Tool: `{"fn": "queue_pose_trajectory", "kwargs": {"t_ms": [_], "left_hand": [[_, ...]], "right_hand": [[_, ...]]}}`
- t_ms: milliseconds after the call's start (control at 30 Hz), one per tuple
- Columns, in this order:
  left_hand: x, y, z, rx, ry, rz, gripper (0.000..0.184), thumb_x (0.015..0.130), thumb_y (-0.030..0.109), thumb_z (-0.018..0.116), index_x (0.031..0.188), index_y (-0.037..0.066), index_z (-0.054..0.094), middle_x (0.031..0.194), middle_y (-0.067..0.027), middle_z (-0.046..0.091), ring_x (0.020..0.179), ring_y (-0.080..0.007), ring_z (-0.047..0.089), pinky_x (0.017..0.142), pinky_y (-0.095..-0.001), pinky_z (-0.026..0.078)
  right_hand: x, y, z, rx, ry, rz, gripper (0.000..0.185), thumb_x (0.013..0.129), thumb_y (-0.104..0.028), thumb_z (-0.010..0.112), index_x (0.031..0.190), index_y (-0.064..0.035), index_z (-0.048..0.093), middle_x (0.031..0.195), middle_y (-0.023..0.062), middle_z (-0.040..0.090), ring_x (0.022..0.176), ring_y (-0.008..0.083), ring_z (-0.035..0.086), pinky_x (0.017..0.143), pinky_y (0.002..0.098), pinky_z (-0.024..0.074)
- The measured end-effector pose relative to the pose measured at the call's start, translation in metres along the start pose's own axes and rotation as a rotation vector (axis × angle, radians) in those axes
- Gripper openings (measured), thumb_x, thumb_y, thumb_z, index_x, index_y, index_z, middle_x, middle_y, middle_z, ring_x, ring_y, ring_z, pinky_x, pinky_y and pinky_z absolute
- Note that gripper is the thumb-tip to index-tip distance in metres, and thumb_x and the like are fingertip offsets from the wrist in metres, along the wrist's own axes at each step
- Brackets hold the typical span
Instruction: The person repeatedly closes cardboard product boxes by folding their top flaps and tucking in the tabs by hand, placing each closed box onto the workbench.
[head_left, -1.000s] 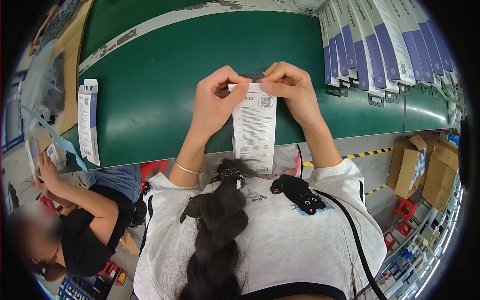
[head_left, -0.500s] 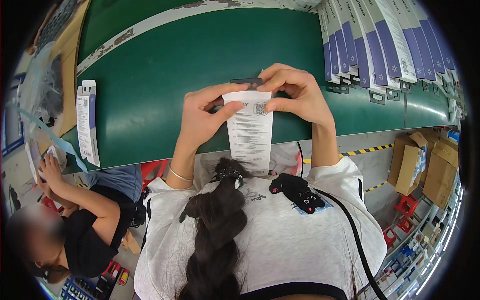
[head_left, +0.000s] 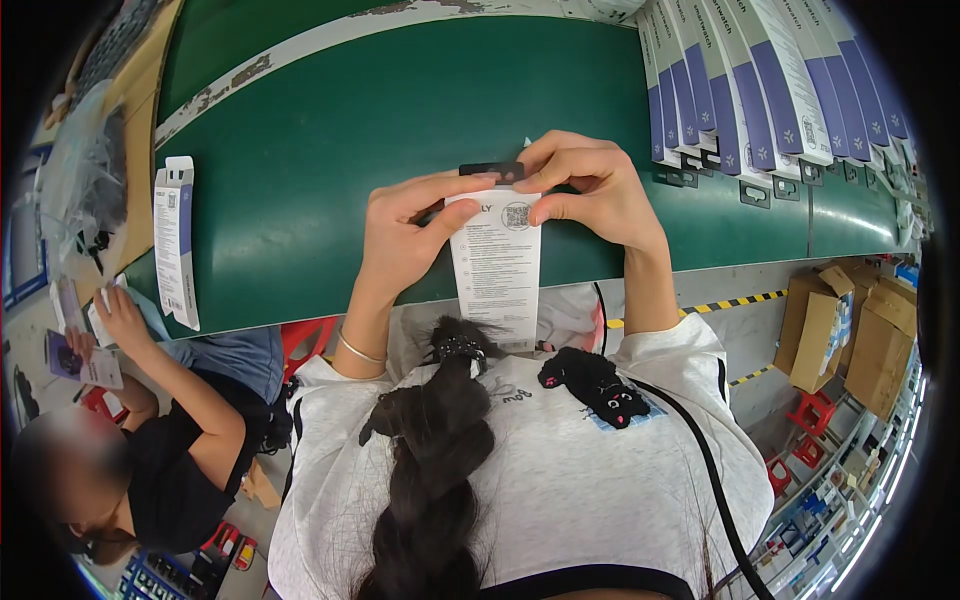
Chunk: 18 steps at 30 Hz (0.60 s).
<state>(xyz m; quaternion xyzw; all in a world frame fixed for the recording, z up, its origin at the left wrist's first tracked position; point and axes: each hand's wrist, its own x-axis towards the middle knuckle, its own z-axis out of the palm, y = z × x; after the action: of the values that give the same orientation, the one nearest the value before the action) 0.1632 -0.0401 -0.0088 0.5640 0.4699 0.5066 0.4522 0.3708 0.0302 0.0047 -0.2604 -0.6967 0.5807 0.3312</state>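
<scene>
Between my two hands is a slim white smartwatch box, printed with fine text and a QR code, its long side running down toward my shirt. A black hang tab sticks out at its far end. My left hand is closed on the left upper edge, thumb on the printed face and fingers along the tab. Pinching the right upper corner is my right hand, thumb beside the QR code and fingertips at the tab. The back of the box is hidden.
Several white and purple smartwatch boxes lie in a row at the right back of the green table. Another box lies at the left edge. A co-worker at left holds a small purple-and-white item. Cardboard boxes stand beyond the table at right.
The black tab now shows more fully and lies flatter above the box, and the box's top has shifted slightly. At left, the co-worker's hands have moved apart, showing a purple-and-white item.
</scene>
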Motion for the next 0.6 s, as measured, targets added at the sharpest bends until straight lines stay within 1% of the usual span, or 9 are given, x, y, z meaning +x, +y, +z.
{"fn": "queue_pose_trajectory", "kwargs": {"t_ms": [133,233,300,333,400,433,500,533,600], "left_hand": [[-0.0011,-0.0026,0.0013,-0.013,0.014,0.016,0.017,0.078,0.004,0.065,0.095,0.001,0.068,0.091,-0.0116,0.068,0.073,-0.0122,0.063,0.061,-0.0210,0.048],[-0.0027,-0.0037,0.0014,-0.042,0.033,-0.009,0.015,0.079,0.004,0.065,0.093,0.002,0.069,0.091,-0.0105,0.068,0.072,-0.0125,0.063,0.061,-0.0209,0.047],[-0.0049,-0.0083,-0.0010,-0.059,0.003,-0.020,0.024,0.079,0.001,0.065,0.102,0.000,0.064,0.098,-0.0121,0.066,0.079,-0.0140,0.063,0.067,-0.0230,0.050],[-0.0050,-0.0064,0.0009,-0.059,0.004,-0.022,0.024,0.079,0.001,0.065,0.102,0.000,0.064,0.098,-0.0121,0.066,0.079,-0.0140,0.063,0.067,-0.0230,0.050],[-0.0034,0.0007,0.0067,-0.278,0.044,-0.026,0.032,0.077,-0.002,0.066,0.107,-0.004,0.056,0.106,-0.0158,0.062,0.089,-0.0168,0.062,0.076,-0.0267,0.051],[-0.0040,-0.0008,0.0057,-0.277,0.044,-0.026,0.032,0.077,-0.002,0.066,0.107,-0.004,0.056,0.106,-0.0158,0.062,0.089,-0.0168,0.062,0.076,-0.0267,0.051],[-0.0053,-0.0057,0.0026,-0.294,0.001,0.002,0.034,0.074,-0.005,0.068,0.103,-0.004,0.049,0.109,-0.0196,0.060,0.097,-0.0199,0.060,0.083,-0.0304,0.050],[-0.0044,-0.0055,0.0022,-0.294,0.001,0.001,0.034,0.074,-0.005,0.068,0.103,-0.004,0.049,0.109,-0.0196,0.060,0.097,-0.0199,0.060,0.083,-0.0304,0.050],[-0.0030,-0.0049,0.0021,-0.320,0.013,-0.017,0.029,0.074,-0.006,0.069,0.095,-0.003,0.050,0.107,-0.0200,0.060,0.096,-0.0208,0.061,0.083,-0.0311,0.051]], "right_hand": [[0.0006,-0.0012,-0.0004,-0.013,-0.003,-0.008,0.023,0.061,-0.003,0.077,0.082,-0.0004,0.069,0.084,0.0055,0.061,0.072,0.0132,0.057,0.063,0.0238,0.0445],[-0.0001,-0.0010,-0.0001,-0.029,-0.025,-0.003,0.023,0.062,-0.002,0.077,0.084,-0.0003,0.069,0.086,0.0059,0.061,0.074,0.0131,0.058,0.066,0.0235,0.0460],[-0.0005,0.0000,0.0039,0.148,0.007,0.079,0.023,0.066,0.002,0.074,0.088,0.0000,0.068,0.090,0.0070,0.060,0.078,0.0135,0.058,0.070,0.0238,0.0487],[0.0001,0.0000,0.0055,0.149,0.006,0.080,0.023,0.066,0.002,0.074,0.088,0.0000,0.068,0.090,0.0070,0.060,0.078,0.0135,0.058,0.070,0.0238,0.0487],[0.0015,-0.0004,0.0075,0.230,0.032,0.090,0.022,0.069,0.005,0.071,0.090,0.0004,0.067,0.094,0.0077,0.058,0.081,0.0142,0.058,0.073,0.0246,0.0507],[0.0016,-0.0012,0.0065,0.231,0.032,0.090,0.022,0.069,0.005,0.071,0.090,0.0004,0.067,0.094,0.0077,0.058,0.081,0.0142,0.058,0.073,0.0246,0.0507],[0.0017,-0.0031,0.0040,0.179,0.026,0.081,0.023,0.070,0.006,0.069,0.092,0.0002,0.067,0.094,0.0074,0.058,0.082,0.0145,0.058,0.074,0.0250,0.0512],[0.0017,-0.0026,0.0037,0.180,0.027,0.082,0.023,0.070,0.006,0.069,0.092,0.0002,0.067,0.094,0.0074,0.058,0.082,0.0145,0.058,0.074,0.0250,0.0512],[0.0008,-0.0010,0.0033,0.154,0.025,0.068,0.024,0.070,0.005,0.070,0.093,-0.0007,0.068,0.094,0.0068,0.058,0.082,0.0140,0.058,0.073,0.0244,0.0507]]}}
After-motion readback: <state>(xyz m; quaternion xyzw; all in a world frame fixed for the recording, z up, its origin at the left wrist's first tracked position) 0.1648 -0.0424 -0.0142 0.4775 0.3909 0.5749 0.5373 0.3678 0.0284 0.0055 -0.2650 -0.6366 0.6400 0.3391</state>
